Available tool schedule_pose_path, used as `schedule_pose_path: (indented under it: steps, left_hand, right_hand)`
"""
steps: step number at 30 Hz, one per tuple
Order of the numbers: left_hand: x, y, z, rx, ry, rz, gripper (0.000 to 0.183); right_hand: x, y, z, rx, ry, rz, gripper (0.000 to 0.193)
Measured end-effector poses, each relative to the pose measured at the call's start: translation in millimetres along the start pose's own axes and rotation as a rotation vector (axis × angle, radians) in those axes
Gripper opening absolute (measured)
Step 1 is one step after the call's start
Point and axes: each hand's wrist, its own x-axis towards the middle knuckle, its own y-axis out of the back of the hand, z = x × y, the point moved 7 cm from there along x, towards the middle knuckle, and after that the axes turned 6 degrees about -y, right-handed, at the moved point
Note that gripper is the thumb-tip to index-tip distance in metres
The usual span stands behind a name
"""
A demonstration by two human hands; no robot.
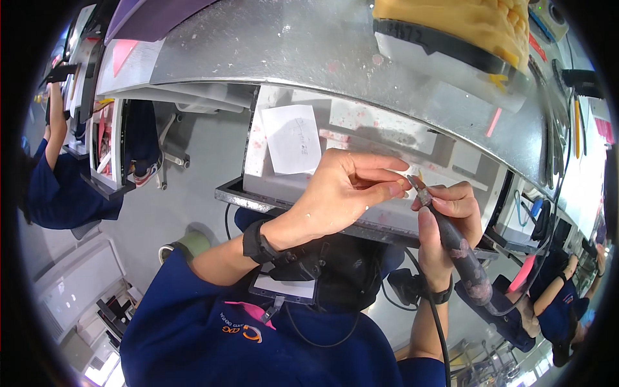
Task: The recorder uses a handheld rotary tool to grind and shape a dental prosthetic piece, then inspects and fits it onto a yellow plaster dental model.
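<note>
Right of centre, I note the right hand [434, 250] gripping a dark, pink-blotched cylindrical handpiece [462, 255]; the left hand [327, 201] pinches narrowly, contents unclear. A slip could nick it.

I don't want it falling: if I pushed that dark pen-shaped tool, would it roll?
The dark pen-shaped tool looks rounded, so it might roll. The cord at its back end would probably tug and limit that. Its thick, straight body suggests it's stiff, not floppy.

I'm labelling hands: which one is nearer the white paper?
Left. The left hand appears just below-right of the white paper; the right hand is farther right, gripping the dark tool.
</note>
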Motion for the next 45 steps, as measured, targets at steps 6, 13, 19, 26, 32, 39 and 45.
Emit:
schedule_pose_path:
  steps: [6, 13, 19, 26, 32, 39, 45]
  left_hand:
    - [-1.0, 0.1, -8.6, -0.041, 0.140, -0.057, 0.029]
    - [-2.9, 2.0, -13.1, -0.029, 0.205, -0.056, 0.031]
    - [-2.1, 2.2, -14.2, -0.055, 0.227, -0.042, 0.033]
    - [-3.3, 3.9, -17.9, -0.098, 0.249, -0.010, 0.033]
    - [-3.1, 3.6, -20.6, -0.135, 0.235, -0.009, 0.033]
    - [-2.9, 3.8, -21.5, -0.138, 0.256, 0.007, 0.034]
    - [-3.4, 3.2, -21.1, -0.170, 0.256, 0.015, 0.037]
  right_hand:
    - [3.3, -1.8, 3.6, -0.080, -0.046, -0.033, 0.018]
    - [6.7, -5.0, 1.9, -0.194, 0.009, -0.038, 0.016]
    - [8.0, -7.4, 0.8, -0.227, 0.005, -0.047, 0.016]
    - [7.8, -7.4, 1.6, -0.235, 0.010, -0.060, 0.016]
    - [7.3, -7.9, 1.4, -0.254, 0.004, -0.061, 0.016]
    - [7.5, -7.5, 3.5, -0.195, -0.044, -0.035, 0.016]
    - [8.5, -7.9, 0.2, -0.198, -0.032, -0.034, 0.015]
